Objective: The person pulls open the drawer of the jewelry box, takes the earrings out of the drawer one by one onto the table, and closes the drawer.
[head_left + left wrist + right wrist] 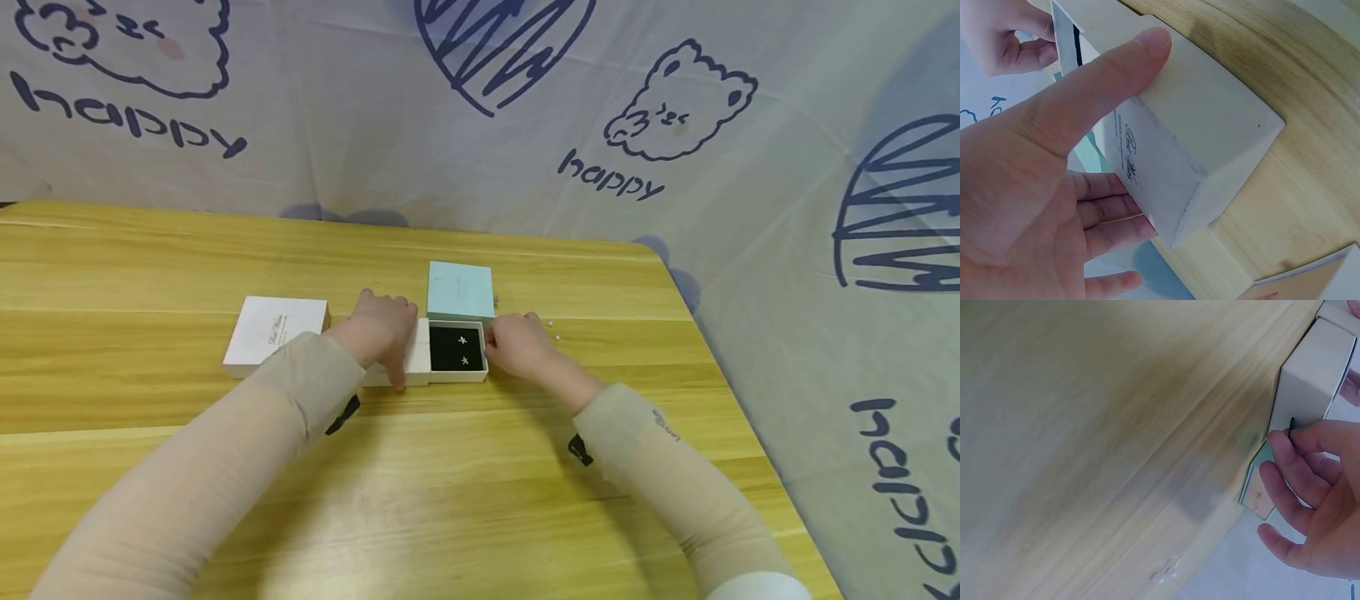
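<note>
White card made the drawer box, whose sleeve (417, 354) lay on the table (420, 492) with its drawer (458, 377) standing partly out on the right end. Inside, on black lining (442, 350), I saw two star-shaped pieces (462, 340), one behind the other. The person's left hand (378, 325) gripped the sleeve, thumb on its near side and fingers at the far side. The right hand (517, 343), at the drawer's end, pinched a small dark tab (1292, 424) between thumb and forefinger; its other fingers were loosely bent.

For doing this step well, in my opinion, the sleeve should be kept flat and steady, not squeezed, while the drawer slid straight and slowly; a jerk on the tab could make the little stars jump.

Behind the drawer box, very near, was a pale blue box (461, 287); to its left lay a closed white carton (273, 329); to its right, past the right hand, two bead-like bits (551, 323).

Some things I could not make out. The left hand covered much of the sleeve, its fingertips were partly hidden, the small print was too blurred, and what the bits were exactly, I could not tell.
</note>
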